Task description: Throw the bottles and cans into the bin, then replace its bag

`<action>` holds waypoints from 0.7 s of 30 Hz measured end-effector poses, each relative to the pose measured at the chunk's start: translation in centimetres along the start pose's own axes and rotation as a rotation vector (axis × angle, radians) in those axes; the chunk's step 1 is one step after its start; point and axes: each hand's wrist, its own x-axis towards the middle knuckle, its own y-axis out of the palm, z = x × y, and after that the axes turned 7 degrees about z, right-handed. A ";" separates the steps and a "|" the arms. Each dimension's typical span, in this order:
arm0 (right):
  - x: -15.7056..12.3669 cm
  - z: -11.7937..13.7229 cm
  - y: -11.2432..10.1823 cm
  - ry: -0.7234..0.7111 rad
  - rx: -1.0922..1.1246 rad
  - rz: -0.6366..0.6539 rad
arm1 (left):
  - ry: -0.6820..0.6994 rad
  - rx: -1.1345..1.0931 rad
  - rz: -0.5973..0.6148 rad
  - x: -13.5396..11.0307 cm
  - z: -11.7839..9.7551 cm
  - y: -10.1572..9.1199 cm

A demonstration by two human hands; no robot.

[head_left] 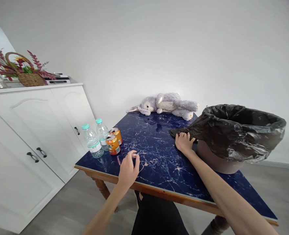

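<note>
My left hand [129, 168] is above the front part of the table, fingers loosely bent, thumb apart, nothing in it. Nearest to it are two orange drink cans, one in front [112, 145] and one behind [117, 134]. Two clear plastic bottles with turquoise caps, one nearer [93, 143] and one farther [101, 132], stand upright left of the cans. My right hand [184, 142] has its fingers bent over the gathered tail of a black garbage bag [245, 140]. That bag lines a brown trash bin [216, 160] and hangs over its rim; its mouth is wide.
A grey plush rabbit [170, 104] lies on its side along the back of the blue marbled table [156, 156], against the wall. To the left is a white cabinet [36, 130] with a flower basket [30, 79] on top. The bin takes up the table's right end.
</note>
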 end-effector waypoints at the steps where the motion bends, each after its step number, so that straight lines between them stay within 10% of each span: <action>1: -0.3 0.1 0.1 -0.011 -0.011 -0.013 | 0.000 0.005 0.001 0.0 0.0 0.0; 21: -16.0 -2.5 -2.9 -0.568 0.025 0.232 | 0.063 0.010 0.150 -0.1 2.0 0.7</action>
